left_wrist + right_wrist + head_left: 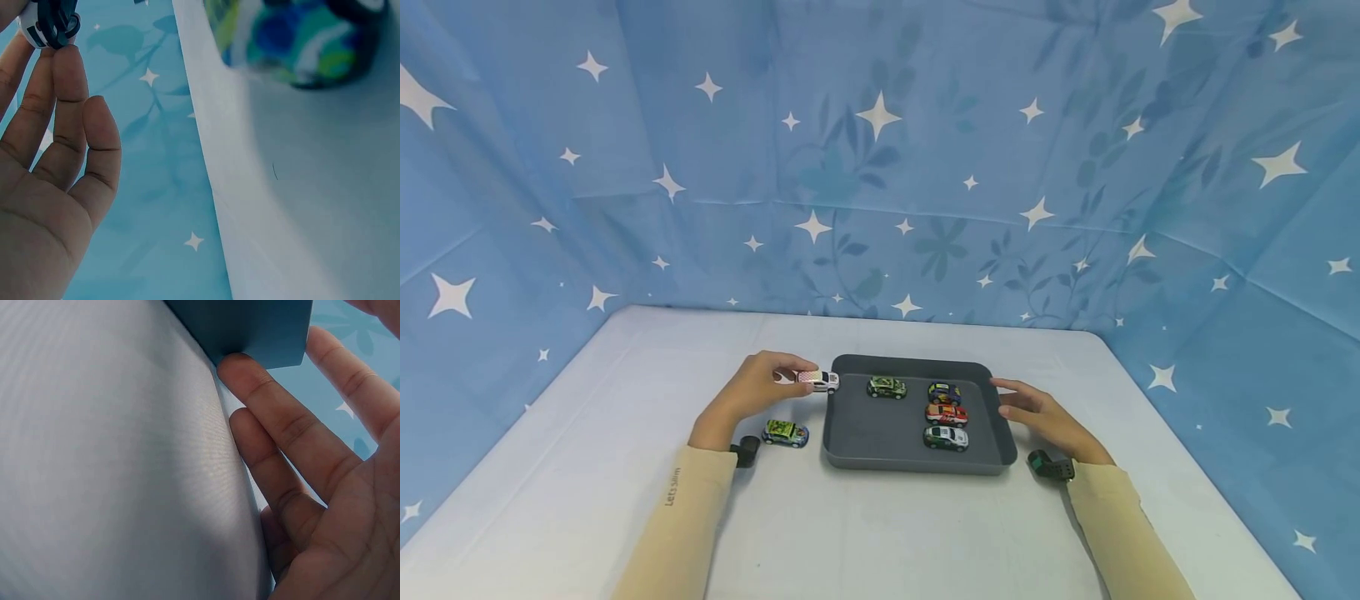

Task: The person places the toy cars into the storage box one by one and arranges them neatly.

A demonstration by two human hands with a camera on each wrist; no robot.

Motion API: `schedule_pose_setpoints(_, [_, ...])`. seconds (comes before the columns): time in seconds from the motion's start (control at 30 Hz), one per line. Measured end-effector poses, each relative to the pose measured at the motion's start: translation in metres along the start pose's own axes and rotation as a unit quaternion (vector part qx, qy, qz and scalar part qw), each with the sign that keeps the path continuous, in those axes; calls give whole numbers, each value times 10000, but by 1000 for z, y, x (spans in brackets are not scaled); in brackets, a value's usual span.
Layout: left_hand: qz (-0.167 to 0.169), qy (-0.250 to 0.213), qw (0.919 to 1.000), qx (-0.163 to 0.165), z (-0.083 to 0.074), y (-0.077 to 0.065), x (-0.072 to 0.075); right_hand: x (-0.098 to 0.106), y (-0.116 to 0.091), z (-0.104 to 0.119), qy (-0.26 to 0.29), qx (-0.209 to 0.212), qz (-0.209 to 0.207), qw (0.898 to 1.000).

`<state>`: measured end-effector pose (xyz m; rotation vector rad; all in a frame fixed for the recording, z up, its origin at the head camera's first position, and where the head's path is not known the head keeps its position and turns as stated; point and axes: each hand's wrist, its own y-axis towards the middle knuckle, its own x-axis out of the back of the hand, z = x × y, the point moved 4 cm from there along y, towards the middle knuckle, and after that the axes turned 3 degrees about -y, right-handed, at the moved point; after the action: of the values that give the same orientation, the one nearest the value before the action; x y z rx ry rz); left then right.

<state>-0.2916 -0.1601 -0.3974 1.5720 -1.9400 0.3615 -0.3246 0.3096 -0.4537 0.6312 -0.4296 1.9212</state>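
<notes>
My left hand (pixel 758 390) pinches a white toy car (pixel 822 382) between thumb and fingers, at the left rim of a dark grey tray (pixel 871 433). In the left wrist view the white car's end (pixel 49 25) shows at the fingertips. On the table below that hand stands a yellow-green and blue toy car (pixel 786 433). At the tray's right side is my right hand (pixel 1043 417), holding nothing in its grasp. Its extended fingers (pixel 294 428) touch the tray's outer wall (pixel 262 337) in the right wrist view.
Inside the tray stand a green camouflage car (pixel 887 387), a dark blue and yellow car (pixel 943 393), a red-orange car (pixel 947 415) and a white and green car (pixel 946 438). The white table (pixel 842 533) ends at a blue star-patterned curtain (pixel 880 183).
</notes>
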Motion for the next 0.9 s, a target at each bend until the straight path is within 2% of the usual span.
schedule_pose_setpoints(0.67, [315,125,9987,-391,-22,4,-22,0,-2,-1,94,7,-11,10000])
schedule_pose_setpoints(0.9, [492,84,9983,-311,-26,4,-26,0,-2,-1,27,-23,-5,10000])
